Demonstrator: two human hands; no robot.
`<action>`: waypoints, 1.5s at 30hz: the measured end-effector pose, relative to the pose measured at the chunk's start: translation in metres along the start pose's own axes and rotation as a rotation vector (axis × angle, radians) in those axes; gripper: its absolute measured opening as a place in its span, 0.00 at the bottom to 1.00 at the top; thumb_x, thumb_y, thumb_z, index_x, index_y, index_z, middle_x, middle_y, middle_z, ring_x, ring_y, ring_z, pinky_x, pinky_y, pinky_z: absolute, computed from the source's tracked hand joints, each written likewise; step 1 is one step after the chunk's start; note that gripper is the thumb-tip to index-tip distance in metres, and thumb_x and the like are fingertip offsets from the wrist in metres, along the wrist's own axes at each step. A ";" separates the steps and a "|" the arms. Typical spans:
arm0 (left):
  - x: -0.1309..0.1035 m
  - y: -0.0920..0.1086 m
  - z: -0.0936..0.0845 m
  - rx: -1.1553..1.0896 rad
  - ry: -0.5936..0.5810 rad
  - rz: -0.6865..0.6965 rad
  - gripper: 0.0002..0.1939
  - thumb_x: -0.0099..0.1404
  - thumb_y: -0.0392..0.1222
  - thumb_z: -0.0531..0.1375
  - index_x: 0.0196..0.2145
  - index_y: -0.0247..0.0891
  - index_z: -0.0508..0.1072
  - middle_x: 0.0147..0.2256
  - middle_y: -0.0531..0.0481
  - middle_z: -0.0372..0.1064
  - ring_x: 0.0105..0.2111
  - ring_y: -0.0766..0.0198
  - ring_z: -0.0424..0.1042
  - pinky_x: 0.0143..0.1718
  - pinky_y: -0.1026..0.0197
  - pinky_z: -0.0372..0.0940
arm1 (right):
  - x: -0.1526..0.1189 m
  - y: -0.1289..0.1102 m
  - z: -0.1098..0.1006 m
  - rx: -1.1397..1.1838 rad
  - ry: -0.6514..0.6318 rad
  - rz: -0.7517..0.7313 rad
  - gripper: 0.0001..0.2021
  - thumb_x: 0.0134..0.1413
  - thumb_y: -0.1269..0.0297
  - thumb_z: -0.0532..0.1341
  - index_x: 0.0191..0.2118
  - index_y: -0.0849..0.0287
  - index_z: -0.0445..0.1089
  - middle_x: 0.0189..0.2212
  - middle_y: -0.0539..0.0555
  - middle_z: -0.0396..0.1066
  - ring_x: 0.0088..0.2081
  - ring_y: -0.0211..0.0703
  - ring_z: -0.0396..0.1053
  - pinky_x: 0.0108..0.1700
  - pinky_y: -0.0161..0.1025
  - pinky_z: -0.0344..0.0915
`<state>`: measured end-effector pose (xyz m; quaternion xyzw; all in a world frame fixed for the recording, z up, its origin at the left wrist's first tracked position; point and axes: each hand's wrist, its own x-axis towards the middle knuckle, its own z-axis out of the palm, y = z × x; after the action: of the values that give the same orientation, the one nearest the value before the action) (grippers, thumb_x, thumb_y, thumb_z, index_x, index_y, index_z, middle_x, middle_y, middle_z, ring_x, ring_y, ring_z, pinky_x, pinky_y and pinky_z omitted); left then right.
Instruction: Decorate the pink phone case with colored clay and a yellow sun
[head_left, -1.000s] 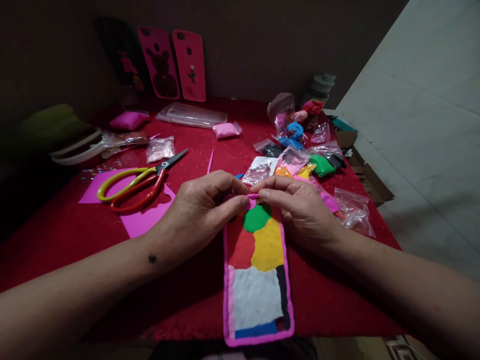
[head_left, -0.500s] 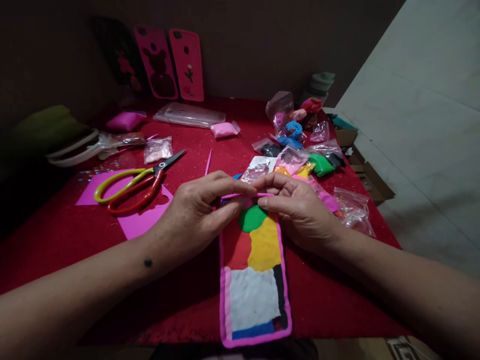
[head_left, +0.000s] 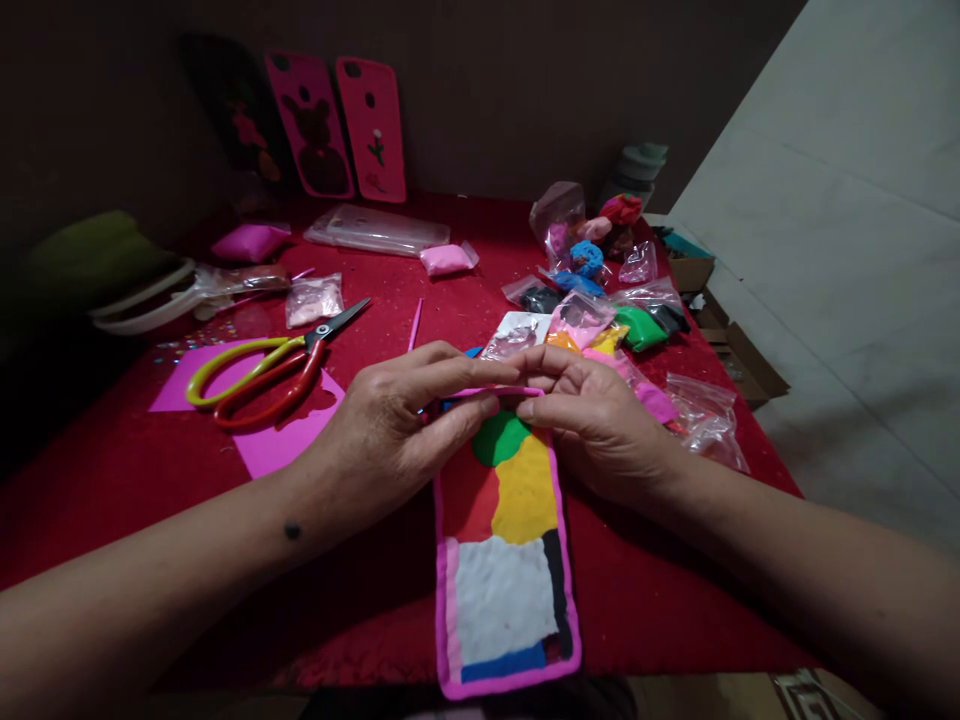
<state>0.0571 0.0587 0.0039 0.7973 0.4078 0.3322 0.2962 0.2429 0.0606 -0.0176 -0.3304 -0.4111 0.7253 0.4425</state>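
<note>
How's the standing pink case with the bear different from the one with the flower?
The bear case is a deeper, purplish pink; the flower case is lighter. The bear case has one big dark figure; the flower case has small decorations, leaving more pink bare. Both stand upright.

We cannot see the parts of the colour-patched panel's (head_left: 504, 590) far end covered by our left hand (head_left: 409, 425) and right hand (head_left: 607, 415), our view cuts off both forearms, and shadow blurs the black case (head_left: 236, 110) and the olive-green item's (head_left: 97, 250) outer side.
</note>
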 end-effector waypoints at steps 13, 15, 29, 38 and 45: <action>0.005 0.003 -0.006 -0.199 -0.032 -0.245 0.14 0.66 0.42 0.59 0.48 0.37 0.76 0.30 0.51 0.74 0.28 0.66 0.70 0.28 0.66 0.63 | 0.001 -0.001 0.000 0.003 0.039 0.033 0.16 0.37 0.77 0.65 0.36 0.55 0.71 0.29 0.48 0.73 0.32 0.39 0.72 0.38 0.38 0.67; 0.008 0.003 -0.007 -0.283 -0.049 -0.344 0.15 0.64 0.42 0.61 0.47 0.36 0.75 0.29 0.52 0.74 0.27 0.67 0.69 0.27 0.67 0.62 | 0.000 -0.002 0.000 0.003 0.049 0.030 0.16 0.37 0.77 0.65 0.36 0.56 0.72 0.27 0.47 0.72 0.30 0.38 0.71 0.36 0.36 0.66; 0.007 -0.001 -0.007 -0.368 0.045 -0.318 0.15 0.61 0.41 0.65 0.46 0.39 0.76 0.32 0.53 0.76 0.29 0.69 0.69 0.30 0.68 0.63 | -0.001 -0.002 0.005 0.185 0.002 0.097 0.18 0.38 0.78 0.68 0.39 0.57 0.72 0.31 0.49 0.76 0.27 0.34 0.70 0.33 0.33 0.67; 0.002 0.001 -0.009 -0.006 0.096 -0.157 0.13 0.65 0.41 0.60 0.44 0.34 0.79 0.36 0.49 0.79 0.34 0.65 0.74 0.36 0.65 0.66 | -0.001 -0.005 0.002 0.192 0.007 0.046 0.16 0.41 0.80 0.64 0.38 0.60 0.72 0.27 0.48 0.76 0.26 0.33 0.72 0.35 0.32 0.69; 0.006 0.007 -0.017 0.084 0.135 -0.267 0.14 0.65 0.45 0.57 0.35 0.35 0.80 0.27 0.53 0.75 0.26 0.67 0.67 0.27 0.65 0.61 | -0.001 -0.006 0.002 0.189 0.035 0.066 0.16 0.39 0.80 0.65 0.38 0.59 0.72 0.28 0.50 0.77 0.27 0.36 0.74 0.36 0.33 0.70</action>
<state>0.0503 0.0640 0.0208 0.7235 0.5426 0.3252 0.2763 0.2435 0.0606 -0.0110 -0.3132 -0.3219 0.7690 0.4548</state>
